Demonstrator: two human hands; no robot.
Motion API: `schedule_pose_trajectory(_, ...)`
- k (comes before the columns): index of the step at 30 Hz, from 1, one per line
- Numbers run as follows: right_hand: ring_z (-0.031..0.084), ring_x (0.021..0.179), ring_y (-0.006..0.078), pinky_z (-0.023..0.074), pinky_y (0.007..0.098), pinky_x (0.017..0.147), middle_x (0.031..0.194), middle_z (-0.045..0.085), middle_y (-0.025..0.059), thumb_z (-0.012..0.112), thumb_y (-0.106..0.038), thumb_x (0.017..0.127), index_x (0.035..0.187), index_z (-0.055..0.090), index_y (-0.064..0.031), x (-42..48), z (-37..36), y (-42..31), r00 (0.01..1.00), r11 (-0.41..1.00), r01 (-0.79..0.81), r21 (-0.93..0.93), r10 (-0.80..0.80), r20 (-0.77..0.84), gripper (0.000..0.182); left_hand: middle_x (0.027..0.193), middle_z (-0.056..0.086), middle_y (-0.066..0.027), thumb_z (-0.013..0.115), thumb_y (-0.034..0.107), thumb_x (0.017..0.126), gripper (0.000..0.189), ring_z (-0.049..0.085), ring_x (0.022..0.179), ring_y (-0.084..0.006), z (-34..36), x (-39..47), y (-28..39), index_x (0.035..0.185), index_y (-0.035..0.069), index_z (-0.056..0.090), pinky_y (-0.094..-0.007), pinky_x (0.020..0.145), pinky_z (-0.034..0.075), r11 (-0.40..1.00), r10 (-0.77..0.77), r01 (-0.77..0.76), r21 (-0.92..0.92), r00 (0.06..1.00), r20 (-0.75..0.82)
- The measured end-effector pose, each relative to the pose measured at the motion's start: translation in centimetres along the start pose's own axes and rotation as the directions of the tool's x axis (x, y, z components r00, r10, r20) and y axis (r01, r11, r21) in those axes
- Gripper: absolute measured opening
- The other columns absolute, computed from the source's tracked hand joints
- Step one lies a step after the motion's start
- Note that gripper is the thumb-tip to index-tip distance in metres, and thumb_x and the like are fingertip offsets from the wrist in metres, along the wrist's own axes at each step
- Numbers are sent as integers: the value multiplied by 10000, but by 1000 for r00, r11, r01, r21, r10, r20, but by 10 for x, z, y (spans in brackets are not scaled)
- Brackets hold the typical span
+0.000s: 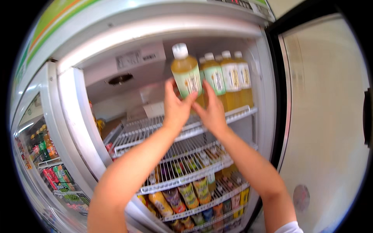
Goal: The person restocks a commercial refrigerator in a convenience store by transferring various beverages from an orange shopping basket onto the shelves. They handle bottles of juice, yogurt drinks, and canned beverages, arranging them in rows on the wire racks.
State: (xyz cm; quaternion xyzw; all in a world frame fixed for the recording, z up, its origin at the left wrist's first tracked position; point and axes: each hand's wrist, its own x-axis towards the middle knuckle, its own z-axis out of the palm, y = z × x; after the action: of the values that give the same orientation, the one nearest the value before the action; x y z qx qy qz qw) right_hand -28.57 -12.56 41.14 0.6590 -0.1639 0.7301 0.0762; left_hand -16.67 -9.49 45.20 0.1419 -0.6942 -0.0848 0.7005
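A plastic drink bottle (186, 72) with a white cap, a pale green label and amber liquid is raised before the top shelf of a display fridge. Around its lower left side my left hand (177, 106) is closed, with the thumb across the front. My right hand (210, 109) is at the bottle's lower right, its fingers curled there; the thumb reaches toward the base. To the right stand similar bottles, one with a green label (214, 75) and two with white labels (231, 72), on the white wire top shelf (186, 132).
The fridge's glass door (323, 116) stands open at right. Lower wire shelves (186, 182) hold several bottled drinks (189, 195). At left, a neighbouring glass-door fridge (43, 139) contains bottles and cans. A ceiling panel with a round hole (120, 79) is inside the top.
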Motion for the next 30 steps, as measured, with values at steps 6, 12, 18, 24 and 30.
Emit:
schedule_pose_trajectory(6, 614, 1044, 403, 503, 416, 877, 1151, 628, 236, 808, -197, 746, 1382, 415, 2, -9, -14, -62, 997, 978, -51, 203, 61, -40, 774, 1227, 569, -152, 782, 23, 763, 605, 591, 1097, -229, -10, -27, 82, 1264, -23, 446, -345, 911, 527, 983, 121, -135, 121, 986, 116)
schedule_pose_trajectory(12, 635, 1069, 223, 538, 385, 855, 1144, 664, 115, 781, -109, 770, 1368, 445, -27, -73, -74, -97, 978, 959, -189, 211, 203, -45, 691, 1191, 580, -121, 787, 15, 763, 613, 587, 1121, -216, 18, -87, 106, 1279, 14, 456, -343, 961, 502, 956, -54, 132, -263, 957, 284)
schedule_pose_trajectory(18, 602, 1110, 188, 522, 357, 935, 1195, 627, 104, 727, -8, 801, 1352, 454, -16, -179, -100, -101, 909, 903, -410, 127, 416, -27, 615, 1241, 561, -84, 831, 29, 709, 692, 562, 1154, -210, 23, -175, 81, 1294, 10, 461, -364, 997, 474, 984, -177, 155, 89, 915, 363)
schedule_pose_trajectory(24, 540, 1197, 187, 486, 370, 998, 1331, 541, 98, 708, -2, 827, 1386, 440, -39, -288, -107, -68, 793, 775, -604, 187, 608, 40, 621, 1184, 599, -133, 827, 49, 661, 652, 603, 1089, -262, 34, -271, 25, 1245, 9, 540, -365, 939, 480, 927, -375, 366, 85, 887, 268)
schedule_pose_trajectory(30, 527, 1236, 230, 458, 370, 1026, 1381, 500, 128, 688, 59, 804, 1432, 405, -44, -350, -101, -7, 738, 705, -674, 221, 659, 147, 696, 1246, 591, -162, 758, 1, 754, 631, 586, 1176, -238, 46, -332, -35, 1328, -11, 494, -343, 974, 483, 822, -570, 555, 128, 803, 176)
